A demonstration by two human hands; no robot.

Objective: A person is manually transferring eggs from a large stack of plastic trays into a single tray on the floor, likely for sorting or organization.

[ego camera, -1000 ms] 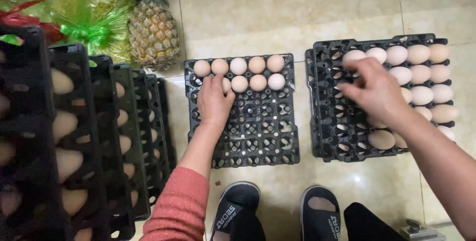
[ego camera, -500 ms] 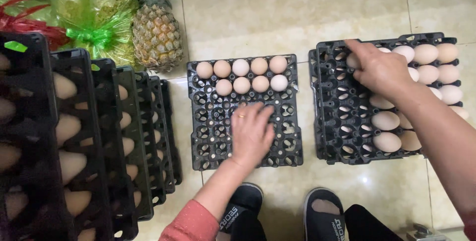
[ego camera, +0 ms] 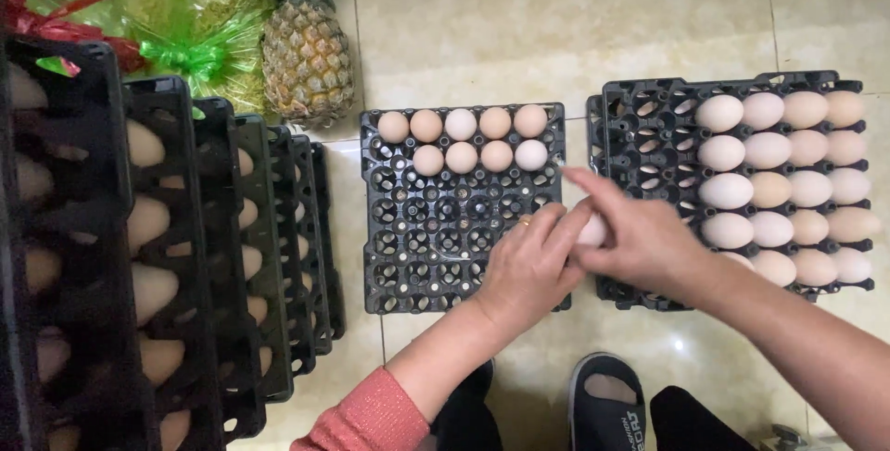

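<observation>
Meeting over the gap between the two black trays, my hands share one pale egg [ego camera: 591,228]: my right hand [ego camera: 649,245] is curled around it, index finger stretched out, while my left hand [ego camera: 530,270] closes loosely against its left end, fingers touching it. The egg's long axis seems to run left to right, though it is mostly covered. The middle tray [ego camera: 436,247], with nine eggs [ego camera: 462,139] along its far rows, lies left of it, nearer my left hand; the fuller right tray [ego camera: 649,127] lies just right.
</observation>
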